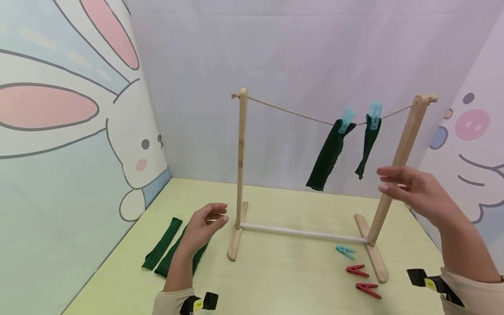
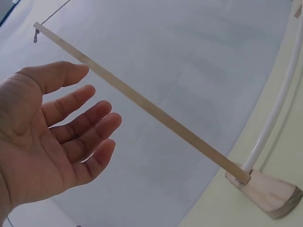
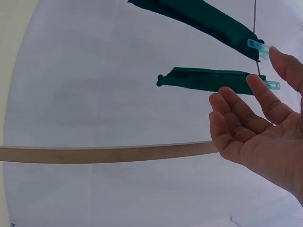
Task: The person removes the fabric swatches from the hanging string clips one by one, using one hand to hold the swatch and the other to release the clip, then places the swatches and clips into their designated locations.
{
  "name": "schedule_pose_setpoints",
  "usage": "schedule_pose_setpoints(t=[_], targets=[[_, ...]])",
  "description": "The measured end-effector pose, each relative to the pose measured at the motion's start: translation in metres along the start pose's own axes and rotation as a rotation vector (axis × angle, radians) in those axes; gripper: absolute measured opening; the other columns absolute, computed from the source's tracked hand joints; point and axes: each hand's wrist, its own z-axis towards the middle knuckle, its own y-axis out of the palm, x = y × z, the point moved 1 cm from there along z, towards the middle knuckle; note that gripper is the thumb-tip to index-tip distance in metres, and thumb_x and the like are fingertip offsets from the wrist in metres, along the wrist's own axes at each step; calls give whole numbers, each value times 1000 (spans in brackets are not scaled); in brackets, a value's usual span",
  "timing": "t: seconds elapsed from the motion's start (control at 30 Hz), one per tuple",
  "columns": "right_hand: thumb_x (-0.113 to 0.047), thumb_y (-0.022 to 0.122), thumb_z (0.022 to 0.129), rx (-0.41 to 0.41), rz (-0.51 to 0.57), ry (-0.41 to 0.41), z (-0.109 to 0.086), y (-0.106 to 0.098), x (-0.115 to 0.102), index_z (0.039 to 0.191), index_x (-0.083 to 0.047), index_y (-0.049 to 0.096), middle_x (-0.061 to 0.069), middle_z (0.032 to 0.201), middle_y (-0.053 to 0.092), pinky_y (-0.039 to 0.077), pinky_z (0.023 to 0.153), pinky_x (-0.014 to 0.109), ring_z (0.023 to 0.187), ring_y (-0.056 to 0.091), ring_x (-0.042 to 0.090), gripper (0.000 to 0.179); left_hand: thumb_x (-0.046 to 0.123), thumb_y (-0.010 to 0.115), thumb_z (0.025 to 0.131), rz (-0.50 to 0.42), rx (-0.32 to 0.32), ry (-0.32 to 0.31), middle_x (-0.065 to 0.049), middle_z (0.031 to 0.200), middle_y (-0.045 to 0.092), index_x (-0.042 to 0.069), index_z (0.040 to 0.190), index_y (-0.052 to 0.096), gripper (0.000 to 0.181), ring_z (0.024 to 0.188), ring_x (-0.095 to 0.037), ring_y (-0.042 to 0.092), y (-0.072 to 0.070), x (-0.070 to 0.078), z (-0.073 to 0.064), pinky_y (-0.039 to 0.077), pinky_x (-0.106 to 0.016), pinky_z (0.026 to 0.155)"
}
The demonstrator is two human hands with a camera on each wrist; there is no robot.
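My left hand (image 1: 202, 229) is raised over the green cloth strips on the left of the table, fingers loosely bent around nothing. It partly covers the wider strip (image 1: 173, 258); a narrow strip (image 1: 162, 245) lies beside that one. My right hand (image 1: 417, 192), also holding nothing, hovers in front of the rack's right post (image 1: 409, 131), its fingers relaxed. Two dark green cloth strips hang from the rope (image 1: 291, 112), a wide one (image 1: 327, 157) and a narrow, folded one (image 1: 368, 146). Blue clothespins (image 1: 346, 120) clip both at the rope.
One blue clothespin (image 1: 345, 252) and two red clothespins (image 1: 357, 270) lie on the table by the rack's right foot (image 1: 376, 258). A white bar (image 1: 303, 233) joins the rack's feet low down. Cartoon-printed panels (image 1: 130, 166) flank the table.
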Motion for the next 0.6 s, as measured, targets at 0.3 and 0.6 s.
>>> schedule_pose_setpoints(t=[0.3,0.6], targets=[[-11,63,89,57,-30,-58,21,-14,-29,126,-6,52,-16,113,53,41,73,7,95,53,-7,39,2,62,89,-60,-58,42,-18,106,60,-4,116,58,28,97,-29,57,30,55,10,46,-38,80],[-8,64,88,79,-8,-81,42,-20,-49,129,-5,50,-12,115,53,41,73,6,97,51,-5,43,3,62,88,-91,-125,120,-16,105,60,-4,116,58,29,96,-30,59,61,65,27,47,-37,80]])
